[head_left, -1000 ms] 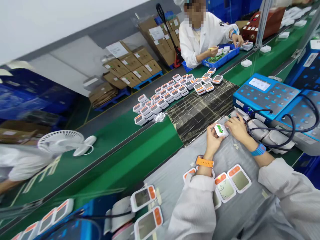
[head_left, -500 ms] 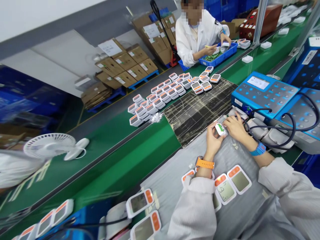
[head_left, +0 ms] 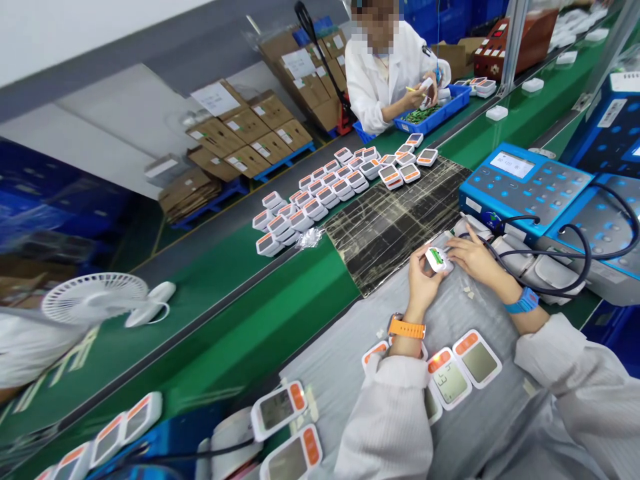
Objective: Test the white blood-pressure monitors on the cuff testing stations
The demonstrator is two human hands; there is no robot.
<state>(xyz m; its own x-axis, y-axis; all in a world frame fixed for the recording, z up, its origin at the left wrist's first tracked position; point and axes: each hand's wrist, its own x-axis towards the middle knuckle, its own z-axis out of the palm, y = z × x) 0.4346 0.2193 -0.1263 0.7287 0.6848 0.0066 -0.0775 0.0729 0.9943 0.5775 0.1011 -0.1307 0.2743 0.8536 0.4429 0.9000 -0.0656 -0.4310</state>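
Note:
My left hand (head_left: 423, 280), with an orange watch strap on its wrist, grips a small white blood pressure monitor (head_left: 439, 261) turned back side up. Green shows in the opening on its back, likely batteries. At the monitor's right edge are the bent fingers of my right hand (head_left: 475, 259), closed on it, one finger raised; the exact contact is partly hidden. Nearer to me lie a monitor with digits lit (head_left: 450, 381) and another with a blank screen (head_left: 477, 360). More monitors (head_left: 376, 353) are partly covered by my left forearm.
Blue testers (head_left: 525, 187) with dark cables and grey cuffs (head_left: 553, 273) stand at the right. Many monitors (head_left: 325, 193) sit in rows across the green belt (head_left: 240, 353). A co-worker (head_left: 380, 73) handles a monitor over a blue bin (head_left: 453, 103). A white fan (head_left: 95, 297) is at left.
The view has shifted slightly. My hands stay at the same monitor, the right-hand fingers moving a little over its edge. The co-worker has lifted a white piece closer to the body.

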